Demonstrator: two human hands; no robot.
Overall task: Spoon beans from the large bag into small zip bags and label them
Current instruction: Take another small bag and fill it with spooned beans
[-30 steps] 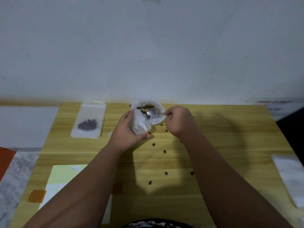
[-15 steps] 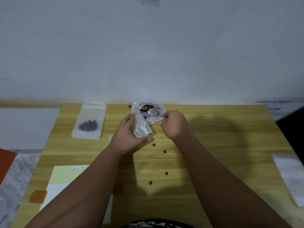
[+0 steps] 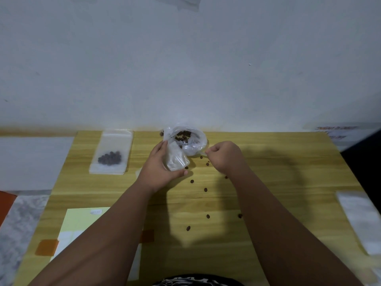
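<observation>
Spoon [image 3: 189,150] crosswise, bowl leftward, right hand [image 3: 224,156] fingers pinching handle, left hand [image 3: 157,171] fingers gripping zip bag [image 3: 176,161]

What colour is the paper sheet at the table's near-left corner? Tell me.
Pale yellow; the sheet shows best in the head view.

Large bag [image 3: 185,137] sits mid-tabletop [image 3: 288,182] at the far edge, with the spoon [image 3: 190,150] in its mouth. The small zip bag [image 3: 176,159] is just in front of it, in the left hand [image 3: 158,168]. A filled zip bag [image 3: 111,151] lies off to the left, loose beans [image 3: 205,189] are scattered nearer the front, the label sheet [image 3: 82,219] is near-left, and a stack of bags [image 3: 362,219] is at the right edge.
</observation>
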